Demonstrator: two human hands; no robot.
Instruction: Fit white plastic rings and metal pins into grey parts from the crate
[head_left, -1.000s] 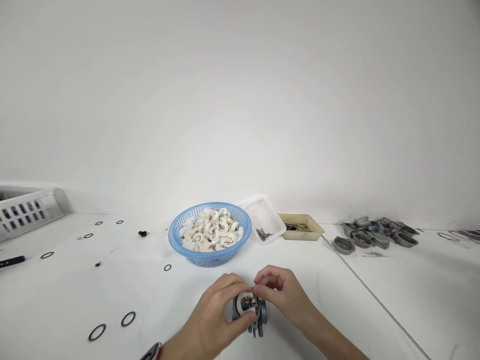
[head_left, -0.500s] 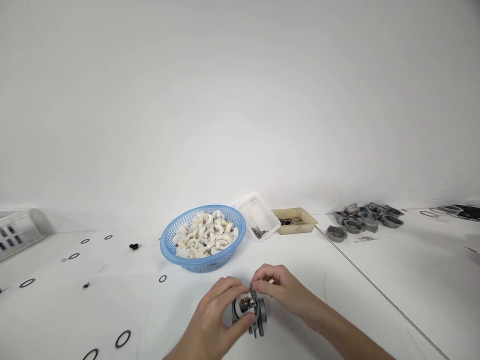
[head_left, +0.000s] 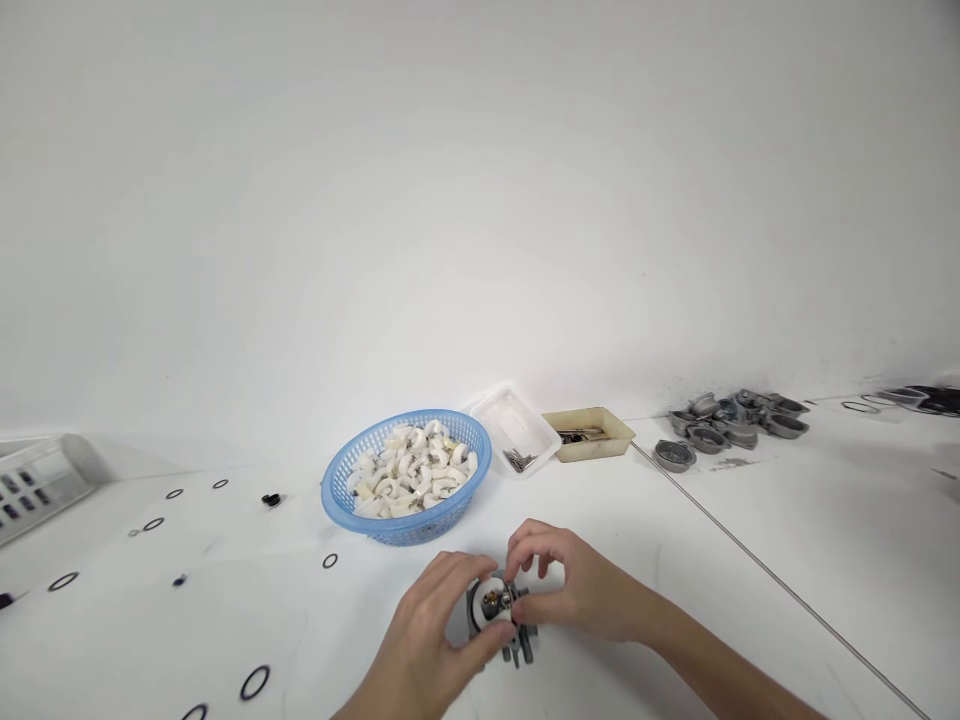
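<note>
A grey metal carburetor (head_left: pixel 529 640) with a white float (head_left: pixel 482 596) and small brass parts in its open bowl side is held just above or on the white table; which, I cannot tell. My left hand (head_left: pixel 435 630) wraps its thumb and fingers around the left side of the carburetor. At the right edge of the float, my right hand (head_left: pixel 559 585) presses thumb and index finger against the carburetor, fingertips close together. Any small part between those fingertips is hidden.
Behind my hands stands a blue basket (head_left: pixel 330 500) of white floats. Beside it are a white tray (head_left: pixel 510 415) with metal pins and a yellowish tray (head_left: pixel 600 450). Grey float bowls (head_left: pixel 707 438) lie at right, near a thin rod (head_left: pixel 750 555). Black rings (head_left: pixel 255 683) lie at left.
My right hand's thumb has come down onto the carburetor's right edge, and its fingers have spread around the float's upper right side. My left hand keeps its hold.
</note>
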